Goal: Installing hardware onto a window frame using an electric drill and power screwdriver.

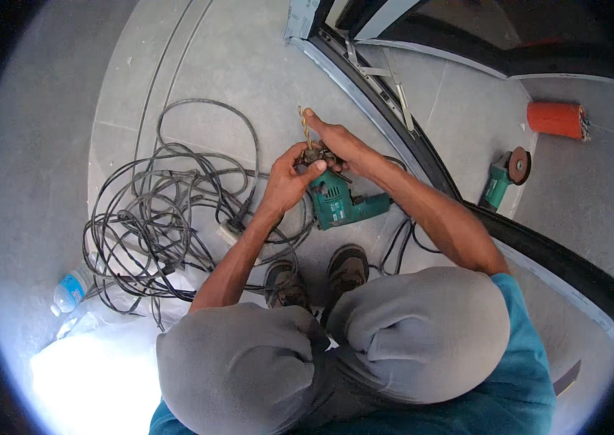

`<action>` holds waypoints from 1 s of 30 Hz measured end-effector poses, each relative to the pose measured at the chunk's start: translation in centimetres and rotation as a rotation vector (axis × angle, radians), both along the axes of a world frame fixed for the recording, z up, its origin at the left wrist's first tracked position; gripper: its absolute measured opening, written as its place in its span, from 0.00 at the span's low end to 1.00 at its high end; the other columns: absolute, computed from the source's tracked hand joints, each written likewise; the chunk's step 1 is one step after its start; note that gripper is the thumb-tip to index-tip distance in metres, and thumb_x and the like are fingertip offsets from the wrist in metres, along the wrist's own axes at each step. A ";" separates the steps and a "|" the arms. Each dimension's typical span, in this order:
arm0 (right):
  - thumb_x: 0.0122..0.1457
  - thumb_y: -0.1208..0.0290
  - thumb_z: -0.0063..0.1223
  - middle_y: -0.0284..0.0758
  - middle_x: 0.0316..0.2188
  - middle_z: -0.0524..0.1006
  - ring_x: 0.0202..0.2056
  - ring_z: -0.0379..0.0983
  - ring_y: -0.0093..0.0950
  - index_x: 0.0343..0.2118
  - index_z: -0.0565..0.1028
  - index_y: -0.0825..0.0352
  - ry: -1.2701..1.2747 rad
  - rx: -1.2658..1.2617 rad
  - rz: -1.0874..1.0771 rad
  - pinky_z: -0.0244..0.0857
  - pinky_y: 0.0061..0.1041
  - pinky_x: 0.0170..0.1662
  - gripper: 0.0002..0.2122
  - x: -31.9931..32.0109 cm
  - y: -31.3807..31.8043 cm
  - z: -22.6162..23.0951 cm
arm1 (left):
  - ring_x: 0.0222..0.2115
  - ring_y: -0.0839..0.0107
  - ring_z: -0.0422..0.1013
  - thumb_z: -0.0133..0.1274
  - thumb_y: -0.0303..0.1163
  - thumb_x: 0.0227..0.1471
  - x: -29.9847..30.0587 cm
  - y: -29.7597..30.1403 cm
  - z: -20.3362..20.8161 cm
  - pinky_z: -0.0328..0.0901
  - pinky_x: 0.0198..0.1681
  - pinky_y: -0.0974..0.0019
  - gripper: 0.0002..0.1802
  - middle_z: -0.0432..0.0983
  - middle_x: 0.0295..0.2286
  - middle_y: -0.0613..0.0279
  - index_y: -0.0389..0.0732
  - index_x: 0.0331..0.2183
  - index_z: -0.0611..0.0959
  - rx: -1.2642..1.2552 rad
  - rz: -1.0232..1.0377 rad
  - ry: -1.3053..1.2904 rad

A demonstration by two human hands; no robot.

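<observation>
A green power drill is in front of my shoes, its chuck end pointing away from me and its handle toward the right. A gold-coloured twist drill bit stands out of the dark chuck. My left hand is closed on the chuck from the left, thumb across its near side. From the right, my right hand curls its lower fingers at the chuck, while one digit stretches up beside the bit's tip. Thin dark metal shows under the right fingers; its kind is hard to make out.
Left of the drill lies a tangled heap of black cable. A water bottle and white plastic sheeting are at lower left. Rightward runs a dark door frame, with an angle grinder and an orange-red roll beyond it.
</observation>
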State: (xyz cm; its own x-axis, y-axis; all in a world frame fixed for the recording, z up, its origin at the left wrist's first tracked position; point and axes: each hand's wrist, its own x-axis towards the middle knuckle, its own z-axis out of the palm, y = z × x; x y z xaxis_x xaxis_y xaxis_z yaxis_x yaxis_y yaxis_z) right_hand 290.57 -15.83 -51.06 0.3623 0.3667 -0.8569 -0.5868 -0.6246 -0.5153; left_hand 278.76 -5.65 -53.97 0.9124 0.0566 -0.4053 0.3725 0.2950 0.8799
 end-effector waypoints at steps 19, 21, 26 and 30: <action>0.57 0.46 0.41 0.46 0.17 0.70 0.21 0.67 0.37 0.24 0.74 0.72 -0.562 -0.018 0.074 0.61 0.35 0.28 0.27 -2.1 -2.0 -3.5 | 0.34 0.78 0.68 0.56 0.32 0.50 -0.4 -1.5 0.1 0.63 0.39 0.73 0.19 0.74 0.33 0.64 0.32 0.43 0.74 0.021 0.092 -0.055; 0.58 0.49 0.41 0.38 0.10 0.67 0.15 0.62 0.25 0.16 0.72 0.72 -0.691 0.027 -0.043 0.58 0.31 0.21 0.27 -2.2 -2.8 -3.3 | 0.34 0.79 0.66 0.58 0.32 0.48 0.1 -2.0 0.8 0.62 0.38 0.74 0.20 0.74 0.32 0.65 0.33 0.42 0.75 -0.080 0.085 0.044; 0.56 0.41 0.37 0.47 0.15 0.71 0.19 0.70 0.42 0.26 0.76 0.70 -0.385 -0.028 0.174 0.63 0.39 0.30 0.30 -1.0 -3.0 -1.5 | 0.34 0.77 0.68 0.57 0.33 0.50 0.0 -1.5 0.7 0.64 0.38 0.72 0.20 0.74 0.34 0.63 0.32 0.42 0.74 0.044 -0.020 -0.022; 0.56 0.39 0.35 0.47 0.16 0.72 0.21 0.71 0.44 0.26 0.76 0.71 -0.103 -0.088 -0.040 0.64 0.41 0.31 0.32 -0.5 -2.6 -3.1 | 0.33 0.77 0.67 0.57 0.33 0.49 0.4 -1.3 0.2 0.63 0.37 0.72 0.20 0.74 0.33 0.64 0.33 0.42 0.74 0.027 -0.059 0.008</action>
State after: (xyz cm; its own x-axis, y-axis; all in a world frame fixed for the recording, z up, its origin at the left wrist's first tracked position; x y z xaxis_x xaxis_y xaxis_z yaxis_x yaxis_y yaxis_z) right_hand 290.03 -18.47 -54.14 0.4629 0.2752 -0.8426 -0.5589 -0.6472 -0.5184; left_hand 279.16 -6.93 -53.80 0.9112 0.0141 -0.4116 0.3956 0.2483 0.8842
